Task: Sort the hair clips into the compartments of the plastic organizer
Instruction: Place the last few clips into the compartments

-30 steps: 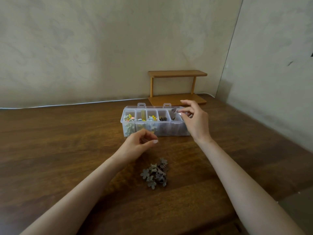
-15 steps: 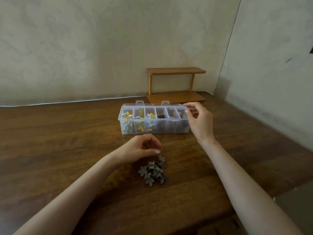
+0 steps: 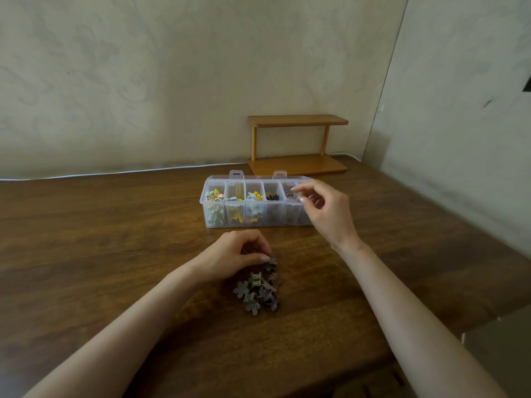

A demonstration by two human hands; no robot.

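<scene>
A heap of grey and brown clips point(image 3: 258, 290) is seen on the table point(image 3: 115, 254), in front of the organizer point(image 3: 260, 224) and apart from it. Flower shapes and small claw shapes can be made out in the heap.

The left hand point(image 3: 235, 254) is held at the heap's far edge, its fingers curled downward. Its thumb is laid against a flower clip point(image 3: 271, 262); whether that clip is actually gripped cannot be told.

The organizer is of clear plastic, with its compartments set in one row and its lid folded back behind. Coloured clips are held in the three left compartments, dark ones in the fourth, and a few pale pieces in the fifth. The right end is covered by the right hand point(image 3: 330, 214).

That hand is raised over the fifth compartment and the right end, with thumb and forefinger brought close together and the other fingers curled. Whether anything is pinched between them cannot be told.

The two hands are kept well apart.

Behind the organizer, a small wooden shelf point(image 3: 297, 120) is set against the wall point(image 3: 172, 81). A white cable point(image 3: 115, 171) is run along the table's far edge.
</scene>
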